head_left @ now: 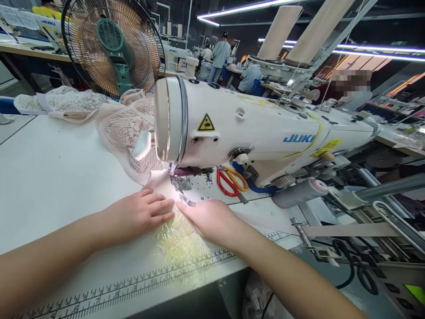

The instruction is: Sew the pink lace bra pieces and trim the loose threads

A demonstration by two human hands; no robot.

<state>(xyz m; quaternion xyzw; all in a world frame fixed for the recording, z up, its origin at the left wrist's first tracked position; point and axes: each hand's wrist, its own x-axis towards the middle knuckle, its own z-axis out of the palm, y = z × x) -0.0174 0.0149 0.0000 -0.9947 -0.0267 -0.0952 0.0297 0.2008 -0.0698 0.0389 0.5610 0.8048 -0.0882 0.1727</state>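
My left hand (141, 212) lies flat, fingers stretched out, pressing pale lace fabric (175, 239) onto the white table just left of the presser foot (181, 186). My right hand (210, 219) lies flat on the same fabric, its fingertips pointing at the foot from the right. The fabric runs under the needle of a white JUKI sewing machine (259, 128) and piles up behind it as pink lace (122, 128). Bright lamp light falls on the needle area.
Red and orange scissors (230, 179) lie on the machine bed right of the needle. A ruler (133, 283) is printed along the table's front edge. A green fan (113, 44) stands at the back left. Thread cones (280, 31) rise behind the machine. Other people work far off.
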